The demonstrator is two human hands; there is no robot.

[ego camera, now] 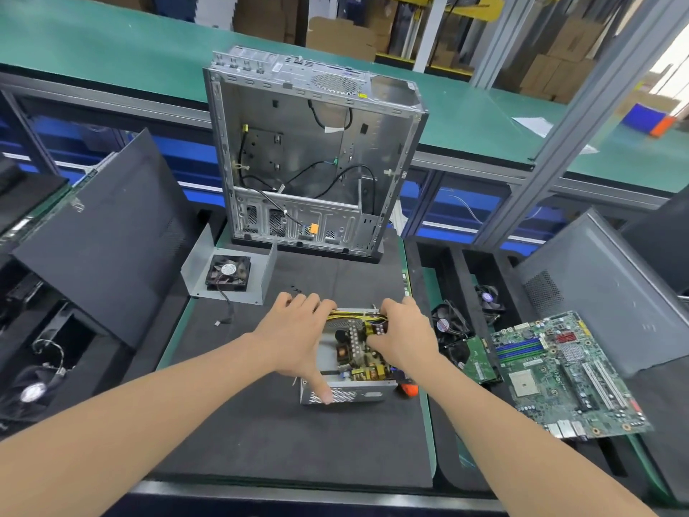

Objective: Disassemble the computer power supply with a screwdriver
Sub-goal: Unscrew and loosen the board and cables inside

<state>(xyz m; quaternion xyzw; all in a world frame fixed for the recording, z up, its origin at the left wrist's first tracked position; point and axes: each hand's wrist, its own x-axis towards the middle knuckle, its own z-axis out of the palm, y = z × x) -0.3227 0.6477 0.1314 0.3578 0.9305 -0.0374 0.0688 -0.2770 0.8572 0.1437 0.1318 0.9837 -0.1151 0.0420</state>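
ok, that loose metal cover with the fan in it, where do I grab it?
Probably pinch the right wall of the cover, coming down from above. The cover lies base-down on the mat, so the base gives no free edge, while its side walls stand up clear. Keep off the fan and its trailing cable.

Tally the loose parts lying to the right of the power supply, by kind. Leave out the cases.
Fans: 2
Green boards: 2, the motherboard and a smaller card
Orange-handled tool: 1
Total: 5
A dark part under the nearer fan is too unclear to count.
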